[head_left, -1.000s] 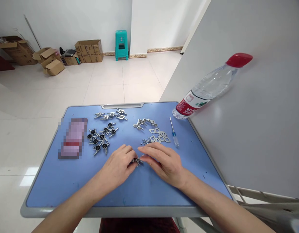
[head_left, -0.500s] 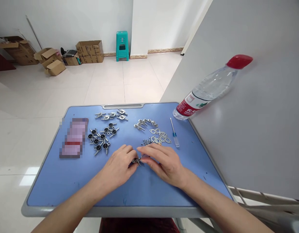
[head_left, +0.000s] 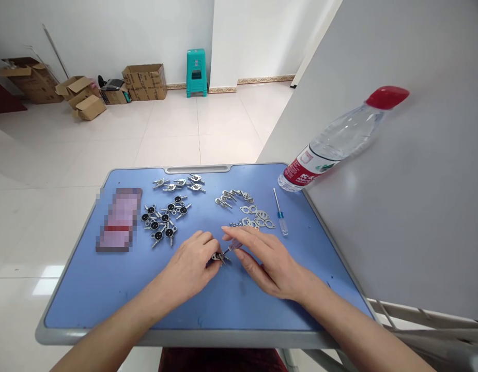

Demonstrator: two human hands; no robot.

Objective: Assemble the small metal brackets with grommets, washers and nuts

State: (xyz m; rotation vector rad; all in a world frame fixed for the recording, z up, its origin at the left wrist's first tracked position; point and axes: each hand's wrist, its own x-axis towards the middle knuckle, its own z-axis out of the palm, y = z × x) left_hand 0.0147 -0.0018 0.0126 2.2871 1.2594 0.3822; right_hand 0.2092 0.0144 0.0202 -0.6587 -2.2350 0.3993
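My left hand [head_left: 194,261] is closed around a small metal connector [head_left: 219,257], pinching it between thumb and fingers just above the table. The connector's far side is hidden by the fingers. From the right, a small screwdriver [head_left: 234,245] with a clear handle reaches the connector, its shaft pointing at the part. My right hand [head_left: 264,258] has thumb and fingers around that handle, partly hiding it. Beyond the right hand lie flat metal plates [head_left: 258,217] and tiny screws [head_left: 234,224], partly covered by its fingers. Left of my hands, several black-faced connectors [head_left: 165,218] are grouped.
Several metal brackets [head_left: 179,183] lie at the back, with curved clips [head_left: 234,195] to their right. Another screwdriver [head_left: 280,213] lies near the right edge. A water bottle [head_left: 335,142] stands at the back right corner. A pixelated pinkish object [head_left: 120,219] lies at left.
My right fingers have parted slightly and the hand has shifted a little right, so more of the screwdriver handle shows. My left hand keeps the connector in place.
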